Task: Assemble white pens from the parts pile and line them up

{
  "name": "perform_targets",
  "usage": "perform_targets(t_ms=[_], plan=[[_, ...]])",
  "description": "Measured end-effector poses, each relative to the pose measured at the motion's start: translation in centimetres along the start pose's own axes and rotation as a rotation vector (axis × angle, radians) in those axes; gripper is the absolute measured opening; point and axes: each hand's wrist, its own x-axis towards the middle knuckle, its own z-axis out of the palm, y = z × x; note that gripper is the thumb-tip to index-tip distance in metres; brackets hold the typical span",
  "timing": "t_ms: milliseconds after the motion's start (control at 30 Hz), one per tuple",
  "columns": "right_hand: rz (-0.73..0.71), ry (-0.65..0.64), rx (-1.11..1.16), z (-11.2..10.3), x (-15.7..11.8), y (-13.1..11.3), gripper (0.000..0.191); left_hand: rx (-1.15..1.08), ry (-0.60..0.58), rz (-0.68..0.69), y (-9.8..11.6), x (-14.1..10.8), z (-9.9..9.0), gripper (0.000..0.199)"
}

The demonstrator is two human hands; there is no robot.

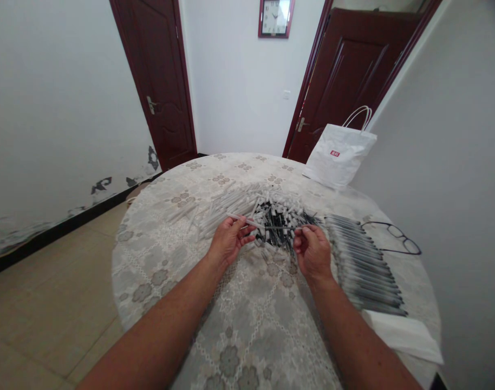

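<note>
My left hand [232, 238] pinches a pale translucent tube [246, 220] between thumb and finger, its other fingers loosely spread. From the right, my right hand [311, 246] grips a thin dark rod [282, 228] between its fingertips. Rod and tube are nearly in line, and their ends meet or overlap between the hands. Beneath and behind them lies a pile of pale tubes [231, 203], with dark rods [277, 216] and small white pieces [290, 205] to its right. Right of my right hand, dark pens or rods [369, 265] lie side by side in a row.
A round table [231, 325] has a patterned cloth. Eyeglasses [397, 238] lie near its right edge, with a folded white sheet or bag [404, 335] below the row. A white paper bag [339, 157] stands at the back right, near the wall.
</note>
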Motion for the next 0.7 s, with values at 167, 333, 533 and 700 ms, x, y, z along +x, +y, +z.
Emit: perform_targets(t_ms=[167, 333, 533, 700], plan=[[-0.039, -0.05, -0.079, 0.0, -0.3, 0.2, 0.019, -0.035, 0.028, 0.019, 0.0, 0.1, 0.0, 0.028], [-0.225, -0.13, -0.336, 0.1, -1.2, -0.6, 0.02, -0.053, 0.067, 0.053, 0.2, 0.6, -0.6, 0.026], [-0.291, -0.25, -0.592, 0.0, -2.2, -0.9, 0.022, -0.019, -0.015, -0.029, 0.0, 0.0, 0.2, 0.026], [-0.279, -0.411, -0.709, 0.2, -2.4, -0.6, 0.023, 0.036, -0.135, -0.117, -0.1, -0.9, 1.0, 0.026]])
